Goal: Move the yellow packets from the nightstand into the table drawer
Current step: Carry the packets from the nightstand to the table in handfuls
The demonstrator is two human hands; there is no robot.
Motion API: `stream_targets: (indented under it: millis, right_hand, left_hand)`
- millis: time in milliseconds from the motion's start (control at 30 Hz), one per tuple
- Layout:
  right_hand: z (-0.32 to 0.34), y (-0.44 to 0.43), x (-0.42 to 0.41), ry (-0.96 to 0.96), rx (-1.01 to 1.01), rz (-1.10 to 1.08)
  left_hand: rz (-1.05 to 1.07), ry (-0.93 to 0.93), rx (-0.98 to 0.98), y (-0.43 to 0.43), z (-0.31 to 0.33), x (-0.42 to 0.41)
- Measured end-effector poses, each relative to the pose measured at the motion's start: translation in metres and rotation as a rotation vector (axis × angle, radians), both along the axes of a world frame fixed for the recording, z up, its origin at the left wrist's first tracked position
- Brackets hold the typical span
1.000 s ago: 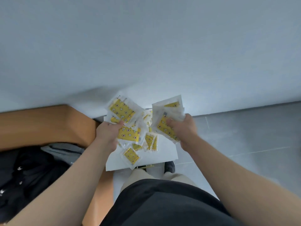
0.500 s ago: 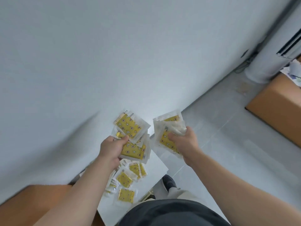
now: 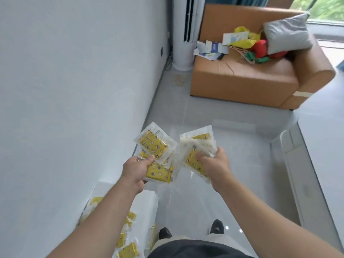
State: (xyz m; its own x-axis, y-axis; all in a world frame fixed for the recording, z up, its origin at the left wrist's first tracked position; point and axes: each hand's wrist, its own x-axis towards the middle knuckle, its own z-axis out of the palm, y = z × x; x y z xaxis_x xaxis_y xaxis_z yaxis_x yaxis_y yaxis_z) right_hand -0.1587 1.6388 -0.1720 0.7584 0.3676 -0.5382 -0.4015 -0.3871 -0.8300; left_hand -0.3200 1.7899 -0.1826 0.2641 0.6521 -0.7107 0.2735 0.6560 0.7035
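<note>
Yellow packets (image 3: 153, 144) are being carried away from the nightstand (image 3: 147, 200), a fanned bunch clamped in each of the person's hands. The left hand (image 3: 136, 171) is gripping several overlapping packets with the thumb pressed across their faces; the right hand (image 3: 214, 164) is closing around a second sheaf (image 3: 193, 161), its fingers curled over the top edges. Both bunches are hanging in the air over the grey floor (image 3: 232, 146), just beside each other and well clear of the nightstand's top.

A second ago the hands were gathering these packets directly above the white top; now the view is swinging rightward, opening onto the room, with an orange sofa (image 3: 247, 79) and a standing air conditioner (image 3: 184, 34) against the far wall. This is suggesting the pick-up is finishing and the walk toward the table is starting. No drawer is showing yet.

More packets (image 3: 128, 252) are lying scattered along the near edge of the nightstand, so at least one further trip is looking likely.
</note>
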Motion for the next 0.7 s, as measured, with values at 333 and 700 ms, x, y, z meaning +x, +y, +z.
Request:
stream_targets:
  millis: [333, 700]
  right_hand:
    - [-0.009, -0.206, 0.09, 0.02, 0.074, -0.452]
    - [-0.007, -0.462, 0.176, -0.035, 0.073, -0.868]
  left_hand:
    - [-0.408, -0.002, 0.028, -0.137, -0.003, 0.177]
    - [-0.771, -0.005, -0.02, -0.369, 0.001, 0.348]
